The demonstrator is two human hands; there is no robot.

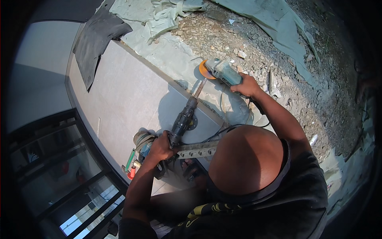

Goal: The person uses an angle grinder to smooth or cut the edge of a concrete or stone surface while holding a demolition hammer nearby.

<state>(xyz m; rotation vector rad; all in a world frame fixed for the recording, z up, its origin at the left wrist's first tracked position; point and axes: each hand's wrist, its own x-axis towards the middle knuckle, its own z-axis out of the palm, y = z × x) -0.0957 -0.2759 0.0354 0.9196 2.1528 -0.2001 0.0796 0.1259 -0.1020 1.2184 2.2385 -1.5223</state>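
My left hand (161,148) is closed around the rear of a hammer drill (184,118) with a dark body. Its long metal bit (199,90) points up and to the right, past the edge of the tiled slab. In my right hand (246,86) is a teal angle grinder (226,72), gripped by its body. The grinder's orange disc (207,69) is right by the tip of the bit; whether they touch I cannot tell. My bent bare knee (247,159) rises between my arms and covers part of the floor.
A metal strip with holes (197,152) lies beside the knee. Green and red handled items (131,162) rest near the dark-framed glass (73,171). Black cables run under the grinder. Rubble (238,44), pale sheeting (167,51) and a black mat (101,36) lie beyond.
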